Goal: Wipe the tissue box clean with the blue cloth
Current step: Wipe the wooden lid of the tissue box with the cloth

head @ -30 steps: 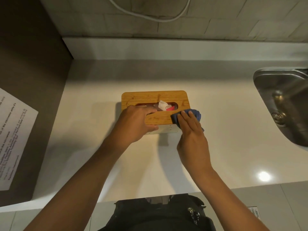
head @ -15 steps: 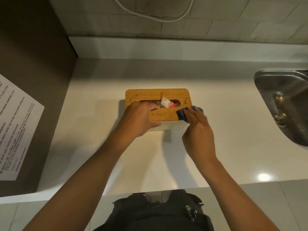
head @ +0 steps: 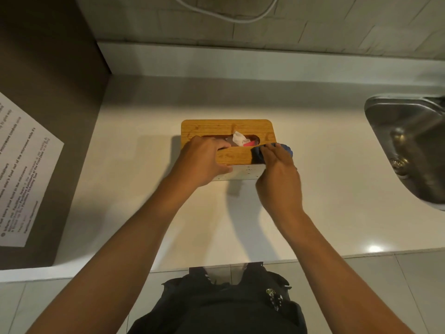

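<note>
A tissue box (head: 226, 128) with a wooden lid and a white body sits in the middle of the pale counter. A white tissue pokes from its oval slot. My left hand (head: 204, 160) grips the box's near left part, fingers curled over the lid into the slot and thumb against the front side. My right hand (head: 279, 174) holds the blue cloth (head: 258, 154) against the lid's near right corner, fingers laid over the cloth. Most of the cloth is hidden under that hand.
A steel sink (head: 409, 145) is set into the counter at the right. A dark panel with a printed paper notice (head: 21, 169) stands at the left. A white cable (head: 226, 15) hangs on the tiled wall behind. The counter's front edge (head: 361, 253) runs below my arms.
My right hand with the blue cloth has shifted slightly along the lid's near right corner. My left hand has kept its grip on the box.
</note>
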The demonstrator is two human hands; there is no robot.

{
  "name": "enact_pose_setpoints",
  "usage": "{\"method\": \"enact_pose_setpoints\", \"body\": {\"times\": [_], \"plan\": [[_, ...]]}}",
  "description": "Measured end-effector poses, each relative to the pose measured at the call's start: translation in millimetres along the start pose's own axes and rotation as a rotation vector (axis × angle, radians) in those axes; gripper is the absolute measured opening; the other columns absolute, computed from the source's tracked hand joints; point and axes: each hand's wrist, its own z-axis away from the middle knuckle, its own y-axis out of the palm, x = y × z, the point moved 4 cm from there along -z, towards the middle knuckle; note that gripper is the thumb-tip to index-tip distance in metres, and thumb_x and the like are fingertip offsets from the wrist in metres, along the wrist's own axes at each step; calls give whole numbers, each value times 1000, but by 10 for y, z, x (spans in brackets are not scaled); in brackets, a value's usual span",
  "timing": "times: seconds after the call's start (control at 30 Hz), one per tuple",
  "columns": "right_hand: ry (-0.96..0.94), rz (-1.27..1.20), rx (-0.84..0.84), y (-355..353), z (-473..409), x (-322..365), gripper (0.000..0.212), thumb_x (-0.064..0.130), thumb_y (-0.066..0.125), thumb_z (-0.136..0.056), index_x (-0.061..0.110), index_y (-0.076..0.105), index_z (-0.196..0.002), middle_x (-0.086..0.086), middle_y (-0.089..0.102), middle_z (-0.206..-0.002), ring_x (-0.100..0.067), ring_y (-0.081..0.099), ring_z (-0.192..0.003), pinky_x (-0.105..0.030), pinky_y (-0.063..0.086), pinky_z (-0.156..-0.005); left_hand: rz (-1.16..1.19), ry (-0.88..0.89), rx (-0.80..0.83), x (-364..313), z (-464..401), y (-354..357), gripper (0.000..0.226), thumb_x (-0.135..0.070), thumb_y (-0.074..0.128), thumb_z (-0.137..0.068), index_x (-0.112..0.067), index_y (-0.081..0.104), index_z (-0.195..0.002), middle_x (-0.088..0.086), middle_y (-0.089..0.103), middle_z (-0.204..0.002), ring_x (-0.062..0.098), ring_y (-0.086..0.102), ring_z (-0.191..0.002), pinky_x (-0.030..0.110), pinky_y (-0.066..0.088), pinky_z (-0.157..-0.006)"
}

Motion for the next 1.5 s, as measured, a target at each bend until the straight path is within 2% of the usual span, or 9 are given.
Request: {"method": "enact_pose_setpoints", "body": {"times": [0.17,0.27,0.47,0.57,0.67,0.87,1.07,1.3,1.5], "plan": [[-9,40,47,202,129,180,58,-17,66,-68,-4,61,-124,-22,60,-129,-40,51,-127,-48,39,-105,10,-9,16,-2,-7,2,63,-41,85,-78,-28,65,-136,-4,67,-133,20,61,-115,26,45,-91],[-51,44,17,118,222,57,63,-23,67,-61,-4,63,-121,-22,61,-126,-40,55,-122,-44,33,-104,17,-10,16,12,-9,10,63,-41,86,-77,-26,66,-135,-3,68,-131,20,62,-114,31,51,-94],[20,46,32,79,-7,77,44,-12,65,-66,-1,67,-109,-19,66,-112,-39,59,-111,-52,53,-88,27,-8,-7,8,9,67,65,-40,87,-77,-27,65,-136,-3,67,-133,20,62,-115,36,54,-96],[-33,64,32,205,35,261,54,-15,68,-64,-4,66,-116,-22,64,-121,-40,57,-119,-50,39,-105,45,30,8,4,-3,64,61,-37,88,-74,-31,67,-132,-5,70,-127,20,65,-111,39,56,-93],[-84,46,51,221,196,250,62,-20,69,-59,-2,66,-119,-21,63,-124,-39,56,-121,-43,31,-105,38,32,1,15,-8,67,58,-36,88,-75,-29,69,-129,-3,72,-123,22,66,-109,39,56,-92],[-1,45,60,76,-10,-7,45,-12,63,-69,1,67,-112,-18,66,-117,-37,58,-116,-51,51,-93,56,24,-18,27,22,89,62,-39,87,-76,-27,66,-134,-5,69,-129,18,63,-113,40,55,-95],[-89,50,41,259,78,297,58,-19,66,-57,-2,68,-112,-21,66,-118,-40,58,-117,-42,28,-106,70,35,12,1,12,77,57,-34,87,-75,-33,68,-129,-5,72,-120,21,65,-107,41,57,-88],[-22,42,47,94,21,29,52,-15,67,-63,0,67,-113,-20,66,-117,-39,59,-115,-51,50,-96,45,16,-22,31,17,88,63,-36,88,-75,-27,66,-133,-3,69,-129,20,64,-112,39,55,-95],[-96,48,46,259,89,282,61,-20,67,-58,-3,66,-117,-22,64,-122,-40,57,-119,-46,31,-107,54,27,26,10,5,88,60,-36,87,-75,-31,66,-132,-5,71,-124,20,66,-110,39,56,-91]]}}
